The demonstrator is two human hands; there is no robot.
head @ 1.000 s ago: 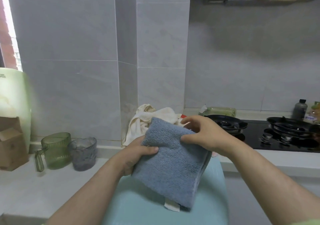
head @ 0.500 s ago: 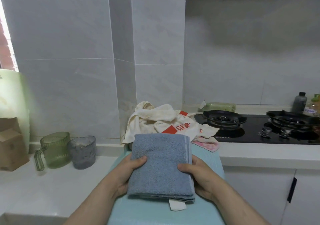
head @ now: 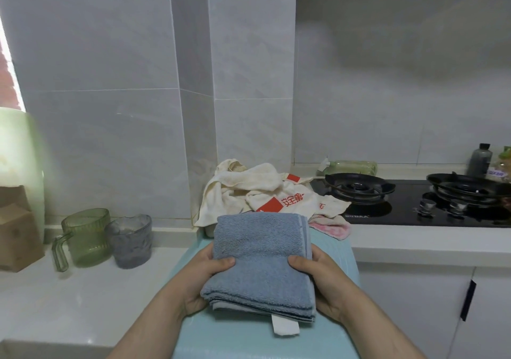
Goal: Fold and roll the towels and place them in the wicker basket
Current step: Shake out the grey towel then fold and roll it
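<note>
Here, in the head view, we see a folded blue towel [head: 260, 259] lying on a pale turquoise surface [head: 336, 250] that juts out in front of the white worktop [head: 69, 298]. The hands are apart, one at each side of it. The left hand [head: 203, 280] grips the left edge with the thumb laid on top and the fingers tucked beneath, and the right hand [head: 325, 282] grips the right edge the same way. The towel is folded into several layers, which show as stacked edges along its near end, and a white label [head: 284, 327] sticks out from under that end. Just behind the towel, against the tiled corner, we find a crumpled cream towel [head: 257, 190] with red print (the characters are too small for us to read), and a pink cloth [head: 333, 227] peeks out beside it. To the left on the worktop stand a green ribbed mug [head: 85, 237] and a grey cup [head: 130, 241], touching or nearly so, with a cardboard box [head: 15, 231] further left. To the right we see a black gas hob [head: 414, 209], a green bottle [head: 352, 167] lying on its side behind it, and a dark bottle [head: 480, 159] upright near the wall.
</note>
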